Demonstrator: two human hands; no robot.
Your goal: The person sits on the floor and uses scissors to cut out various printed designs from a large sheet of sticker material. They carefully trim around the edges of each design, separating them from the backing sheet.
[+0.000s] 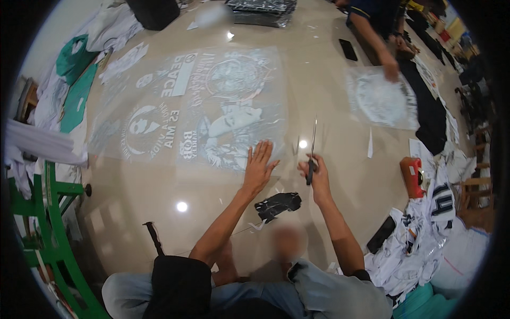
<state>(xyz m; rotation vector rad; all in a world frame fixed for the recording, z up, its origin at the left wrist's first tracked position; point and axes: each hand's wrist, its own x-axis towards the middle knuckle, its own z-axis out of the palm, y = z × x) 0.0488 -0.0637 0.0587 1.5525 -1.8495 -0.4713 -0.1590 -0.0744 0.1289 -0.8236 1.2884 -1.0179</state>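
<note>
My left hand [259,165] lies flat, fingers spread, on the lower right corner of a clear transfer film sheet [233,115]. White prints cover that film, among them a face and a round emblem. A second printed film [137,115] adjoins it on the left. In my right hand [318,173] is a pair of scissors [312,147] with dark handles, the blades pointing away from me to the right of the film. Between my forearms a crumpled black plastic piece [279,205] rests on the tiled floor.
At the right, another person's hand [390,71] touches a separate printed film [382,97]. A phone [348,49] lies near that person. White garments [410,239] and a red-orange tape dispenser [412,177] are on my right. A green metal frame [51,223] stands left; stacked black plastic packages [261,12] sit ahead.
</note>
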